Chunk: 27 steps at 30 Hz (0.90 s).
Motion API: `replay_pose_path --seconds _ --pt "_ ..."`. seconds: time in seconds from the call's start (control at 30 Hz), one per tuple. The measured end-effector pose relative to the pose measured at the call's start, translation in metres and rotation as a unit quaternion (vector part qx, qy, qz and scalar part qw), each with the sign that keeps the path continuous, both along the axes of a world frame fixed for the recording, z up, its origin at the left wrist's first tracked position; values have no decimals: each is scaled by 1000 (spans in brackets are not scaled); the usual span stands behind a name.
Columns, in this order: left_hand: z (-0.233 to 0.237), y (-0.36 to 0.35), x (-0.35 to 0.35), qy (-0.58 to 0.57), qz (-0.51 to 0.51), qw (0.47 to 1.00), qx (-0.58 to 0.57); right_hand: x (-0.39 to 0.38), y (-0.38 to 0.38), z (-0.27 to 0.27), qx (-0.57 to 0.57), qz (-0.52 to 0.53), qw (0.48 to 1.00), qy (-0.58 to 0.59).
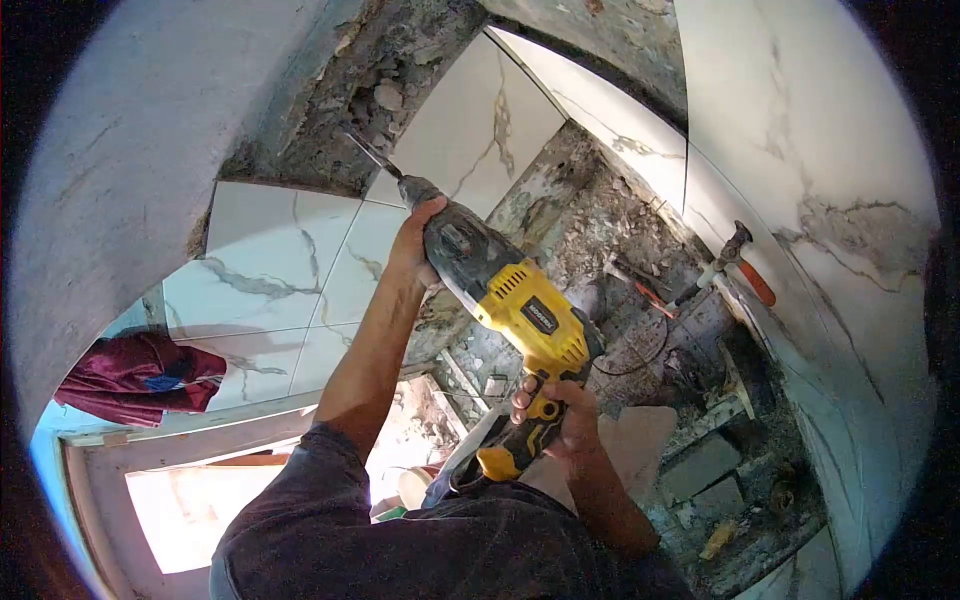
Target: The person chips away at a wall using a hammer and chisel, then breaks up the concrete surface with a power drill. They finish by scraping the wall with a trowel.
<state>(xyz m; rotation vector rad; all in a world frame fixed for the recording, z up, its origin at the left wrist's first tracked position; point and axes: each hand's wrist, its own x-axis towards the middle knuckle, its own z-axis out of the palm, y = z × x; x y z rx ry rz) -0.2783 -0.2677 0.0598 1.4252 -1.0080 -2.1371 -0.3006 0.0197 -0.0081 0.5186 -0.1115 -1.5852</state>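
A yellow and black rotary hammer drill (530, 310) is held across the middle of the view, its steel chisel bit (372, 152) pointing up and left. My left hand (413, 245) is wrapped round the dark front housing behind the chuck. Around the rear handle and trigger area closes my right hand (563, 412). The bit's tip lies in front of a rough patch of broken wall (345, 110) above the white marbled tiles (265, 250); whether it touches cannot be told.
Two hammers, one with a red-orange handle (757, 283) and another further left (640, 285), lie by the right wall. Rubble (620, 220) and loose blocks (700, 468) cover the floor. A maroon cloth (145, 378) hangs at left above a bright opening (190, 510).
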Motion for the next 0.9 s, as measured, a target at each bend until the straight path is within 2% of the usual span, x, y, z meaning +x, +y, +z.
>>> replay_pose_path --seconds 0.13,0.2,0.23,0.27,0.3,0.37,0.47,0.53,0.57,0.67,0.83,0.9 --pt "8 -9 -2 6 -10 1000 17 9 -6 10 15 -4 1000 2" --pt "13 -18 0 1 -7 1000 22 12 -17 28 -6 -7 998 -58" --pt "14 -25 -2 12 -14 1000 1 11 -17 40 38 -24 999 4" --pt "15 -25 3 17 -15 1000 -13 14 -20 46 41 -21 999 0" --pt "18 -32 5 30 -51 997 40 16 -21 52 59 -23 998 9" --pt "25 -22 -5 36 -44 998 21 8 -22 62 87 -26 995 35" --pt "28 -8 -10 50 -29 998 -3 -4 -7 59 55 -14 998 40" --pt "22 1 -8 38 -18 999 31 4 5 42 54 -25 997 47" --pt "20 7 -6 11 -18 1000 -10 1 12 45 66 -20 996 49" --pt "12 15 1 40 -24 999 -7 4 22 36 89 -2 993 75" --pt "12 -4 9 34 -28 999 13 7 6 35 63 -5 998 9" --pt "14 -15 14 51 -47 998 11 11 -5 40 72 -11 997 36"
